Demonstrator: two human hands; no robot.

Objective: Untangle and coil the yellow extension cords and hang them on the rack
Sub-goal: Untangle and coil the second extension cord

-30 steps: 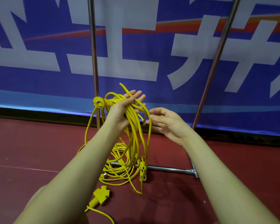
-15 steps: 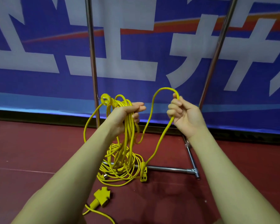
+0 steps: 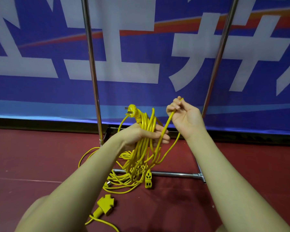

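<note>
The left hand (image 3: 141, 134) is held low, its grip clenched round the yellow cord bundle (image 3: 144, 141); one strand (image 3: 167, 123) is pinched higher by the right hand (image 3: 184, 114).

Two hands (image 3: 141, 134), two rack uprights (image 3: 92, 67), three yellow connectors (image 3: 132, 111).

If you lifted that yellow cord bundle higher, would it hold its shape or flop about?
Probably flop: the yellow cord bundle droops in loose loops below the left hand. The single strand the right hand pinches sags too. The dangling socket would likely swing.
</note>
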